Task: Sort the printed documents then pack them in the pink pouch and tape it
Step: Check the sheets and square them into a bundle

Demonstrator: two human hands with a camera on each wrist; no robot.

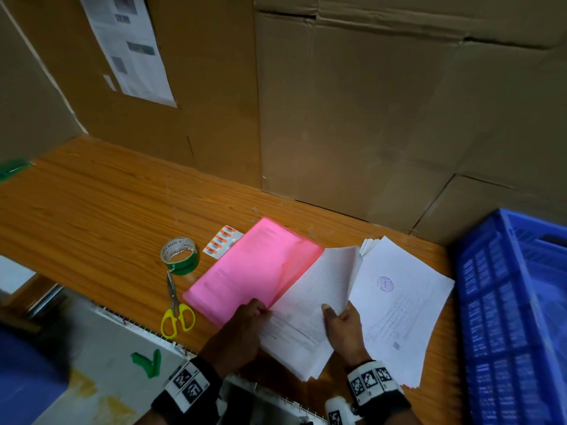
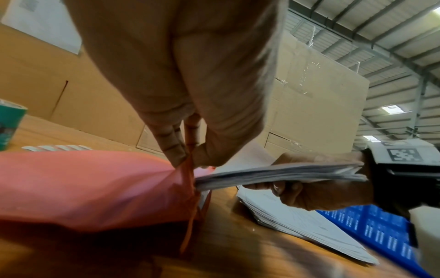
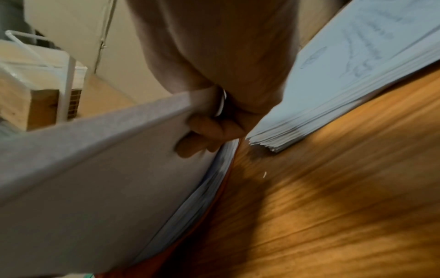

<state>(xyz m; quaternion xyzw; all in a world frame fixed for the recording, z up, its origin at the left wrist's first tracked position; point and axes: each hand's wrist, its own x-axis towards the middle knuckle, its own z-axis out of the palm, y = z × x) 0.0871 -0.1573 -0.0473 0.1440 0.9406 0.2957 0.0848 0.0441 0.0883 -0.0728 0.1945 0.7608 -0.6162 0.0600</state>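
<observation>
Hands [image 1: 345, 329], documents [image 1: 306, 305], seemingly entering pouch [image 1: 248, 271]

From above, the head camera looks steeply down on the wooden table [image 1: 92, 210], taking in both hands and a wall of cardboard boxes [image 1: 368, 118] behind. The left wrist camera sits low by the table top, aimed past the left hand [image 2: 190, 84] toward the boxes and roof. The right wrist camera, tilted and very close, faces the right hand [image 3: 214, 75]. All three share the sheaf of papers [image 1: 306, 317].
</observation>
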